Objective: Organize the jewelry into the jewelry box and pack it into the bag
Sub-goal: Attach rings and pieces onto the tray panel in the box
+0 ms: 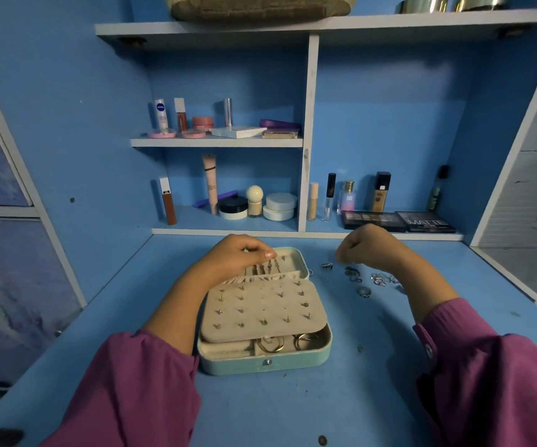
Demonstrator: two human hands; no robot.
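Note:
A mint-green jewelry box (265, 364) lies open on the blue desk. Its beige earring panel (263, 309) carries several studs. Hoop rings (272, 345) lie in the front compartments. Gold chains (265, 269) hang in the lid. My left hand (238, 256) rests on the lid's upper edge, fingers curled over it by the chains. My right hand (365, 245) hovers to the right of the box with fingers curled, and whether it pinches something small I cannot tell. Loose silver jewelry (362, 280) lies scattered on the desk below it.
Cosmetics fill the shelves behind: eyeshadow palettes (397, 221), bottles (346, 196), jars (280, 206) and tubes. A woven bag (260, 8) sits on the top shelf. A small dark bit (322, 440) lies near the desk's front edge.

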